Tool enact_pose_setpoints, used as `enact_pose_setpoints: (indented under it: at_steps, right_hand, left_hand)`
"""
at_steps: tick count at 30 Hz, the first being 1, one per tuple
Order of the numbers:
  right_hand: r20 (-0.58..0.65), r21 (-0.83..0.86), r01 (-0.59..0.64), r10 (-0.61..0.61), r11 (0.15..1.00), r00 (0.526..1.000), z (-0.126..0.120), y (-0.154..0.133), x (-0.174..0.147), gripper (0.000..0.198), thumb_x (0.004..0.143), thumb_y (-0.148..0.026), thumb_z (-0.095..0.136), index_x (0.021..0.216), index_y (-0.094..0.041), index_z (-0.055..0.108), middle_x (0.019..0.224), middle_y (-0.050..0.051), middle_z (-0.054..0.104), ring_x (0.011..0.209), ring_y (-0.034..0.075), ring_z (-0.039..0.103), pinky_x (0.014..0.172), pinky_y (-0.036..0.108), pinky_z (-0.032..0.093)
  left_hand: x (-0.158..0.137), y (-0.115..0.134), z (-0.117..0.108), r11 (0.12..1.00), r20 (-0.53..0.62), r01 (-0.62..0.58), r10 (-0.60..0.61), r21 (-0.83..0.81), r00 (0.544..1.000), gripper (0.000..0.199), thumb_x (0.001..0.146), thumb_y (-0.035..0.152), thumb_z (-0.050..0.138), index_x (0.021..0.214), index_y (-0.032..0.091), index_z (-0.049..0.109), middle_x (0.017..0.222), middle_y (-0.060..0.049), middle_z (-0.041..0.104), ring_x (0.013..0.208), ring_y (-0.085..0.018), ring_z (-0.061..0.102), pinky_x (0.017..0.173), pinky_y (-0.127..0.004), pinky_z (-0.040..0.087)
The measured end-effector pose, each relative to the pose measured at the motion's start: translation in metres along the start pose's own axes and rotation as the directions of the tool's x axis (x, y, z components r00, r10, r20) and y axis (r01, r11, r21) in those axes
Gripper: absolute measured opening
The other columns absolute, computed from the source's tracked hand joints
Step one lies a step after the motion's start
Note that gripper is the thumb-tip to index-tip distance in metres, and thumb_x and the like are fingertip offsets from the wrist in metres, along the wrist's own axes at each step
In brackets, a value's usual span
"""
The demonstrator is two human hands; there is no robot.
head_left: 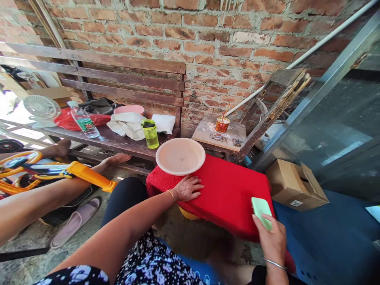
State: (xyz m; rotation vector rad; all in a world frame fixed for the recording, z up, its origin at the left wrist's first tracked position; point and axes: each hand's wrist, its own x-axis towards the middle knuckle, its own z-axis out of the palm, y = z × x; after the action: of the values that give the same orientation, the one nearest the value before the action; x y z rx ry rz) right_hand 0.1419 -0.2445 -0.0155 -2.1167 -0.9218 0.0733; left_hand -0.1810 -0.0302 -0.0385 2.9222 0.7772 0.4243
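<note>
My left hand point(187, 187) lies palm down on the red cloth point(228, 184), fingers spread, just in front of a pale pink basin point(180, 158). The cloth covers a low table or stool, and the basin stands on its far left part. At the cloth's right front edge my right hand point(270, 233) is closed around a light green rounded block point(261, 210). Its underside is hidden, and I cannot make out exactly what it is.
Behind, a wooden bench point(127, 144) carries a green drinking bottle point(150, 133), a water bottle point(83, 120), white cloth and a fan point(41, 107). A cardboard box point(295, 184) stands right. Another person's legs point(44, 204) and a yellow-orange framed object point(89, 174) are left.
</note>
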Motion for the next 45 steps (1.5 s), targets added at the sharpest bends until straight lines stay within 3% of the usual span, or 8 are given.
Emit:
enact_pose_setpoints:
  at_steps: [5, 9, 17, 24, 30, 36, 40, 45]
  right_hand:
    - [0.184, 0.198, 0.32, -0.356, 0.926, 0.916, 0.056, -0.05, -0.037, 0.047, 0.082, -0.07, 0.057, 0.091, -0.025, 0.07, 0.099, 0.008, 0.059, 0.093, 0.025, 0.06, 0.087, 0.04, 0.051]
    - [0.241, 0.18, 0.384, -0.419, 0.906, 0.875, 0.067, -0.051, -0.047, 0.044, 0.086, -0.067, 0.054, 0.092, -0.026, 0.07, 0.1, 0.008, 0.058, 0.093, 0.025, 0.06, 0.087, 0.042, 0.051]
    - [0.001, -0.041, 0.105, -0.105, 0.994, 0.994, 0.004, 0.026, 0.002, 0.067, 0.072, -0.084, 0.05, 0.086, -0.022, 0.071, 0.084, 0.011, 0.061, 0.095, 0.033, 0.057, 0.087, 0.05, 0.049]
    - [-0.262, -0.172, -0.286, 0.236, 0.943, 0.936, -0.041, 0.07, 0.023, 0.058, 0.066, -0.077, 0.056, 0.088, -0.026, 0.072, 0.076, 0.011, 0.057, 0.092, 0.039, 0.055, 0.077, 0.057, 0.049]
    - [-0.158, -0.06, 0.131, -0.139, 0.99, 0.978, 0.021, 0.001, 0.014, 0.055, 0.078, -0.072, 0.054, 0.089, -0.021, 0.071, 0.087, 0.011, 0.06, 0.098, 0.032, 0.054, 0.086, 0.046, 0.049]
    - [0.126, 0.08, 0.511, -0.517, 0.856, 0.847, 0.1, -0.077, -0.019, 0.03, 0.089, -0.05, 0.057, 0.096, -0.023, 0.069, 0.103, 0.009, 0.055, 0.097, 0.025, 0.055, 0.089, 0.04, 0.049]
    - [0.218, 0.045, 0.58, -0.575, 0.813, 0.789, 0.117, -0.091, -0.027, 0.023, 0.089, -0.041, 0.059, 0.1, -0.023, 0.07, 0.103, 0.009, 0.054, 0.096, 0.024, 0.054, 0.089, 0.039, 0.048]
    - [0.117, -0.038, 0.474, -0.468, 0.879, 0.876, 0.097, -0.05, 0.005, 0.039, 0.087, -0.056, 0.053, 0.094, -0.021, 0.071, 0.099, 0.01, 0.055, 0.094, 0.026, 0.053, 0.088, 0.041, 0.047]
  left_hand:
    - [0.0, 0.0, -0.001, 1.0, -0.001, -0.008, 0.008, 0.018, 1.0, 0.04, 0.096, 0.042, 0.054, 0.132, 0.029, 0.063, 0.138, -0.006, 0.059, 0.132, -0.028, 0.051, 0.113, -0.047, 0.035]
    - [-0.001, 0.0, 0.0, 1.0, 0.004, -0.003, 0.003, 0.026, 1.0, 0.039, 0.096, 0.043, 0.053, 0.133, 0.031, 0.062, 0.138, -0.005, 0.059, 0.131, -0.028, 0.05, 0.112, -0.047, 0.035]
    - [-0.001, 0.0, -0.001, 1.0, 0.004, 0.002, -0.002, 0.008, 1.0, 0.039, 0.096, 0.043, 0.053, 0.132, 0.03, 0.063, 0.138, -0.005, 0.059, 0.133, -0.027, 0.048, 0.113, -0.045, 0.034]
    - [-0.001, 0.0, 0.0, 1.0, -0.004, -0.005, 0.005, -0.008, 1.0, 0.039, 0.096, 0.041, 0.053, 0.132, 0.029, 0.063, 0.138, -0.006, 0.059, 0.133, -0.028, 0.049, 0.114, -0.046, 0.034]
    - [-0.001, 0.001, 0.001, 1.0, -0.019, -0.005, 0.005, -0.005, 1.0, 0.038, 0.095, 0.041, 0.055, 0.131, 0.03, 0.063, 0.137, -0.006, 0.06, 0.132, -0.028, 0.05, 0.114, -0.046, 0.033]
    - [-0.001, 0.002, -0.002, 1.0, -0.018, -0.014, 0.014, 0.0, 1.0, 0.038, 0.095, 0.04, 0.055, 0.131, 0.029, 0.063, 0.138, -0.006, 0.059, 0.131, -0.028, 0.051, 0.113, -0.048, 0.034]
    - [-0.001, 0.002, -0.004, 1.0, -0.004, -0.009, 0.009, 0.006, 1.0, 0.038, 0.095, 0.041, 0.055, 0.131, 0.029, 0.063, 0.14, -0.006, 0.058, 0.131, -0.029, 0.051, 0.112, -0.049, 0.035]
    - [-0.001, 0.002, -0.002, 1.0, -0.008, 0.003, -0.003, 0.002, 1.0, 0.039, 0.095, 0.041, 0.055, 0.132, 0.031, 0.063, 0.138, -0.005, 0.059, 0.132, -0.028, 0.05, 0.113, -0.046, 0.035]
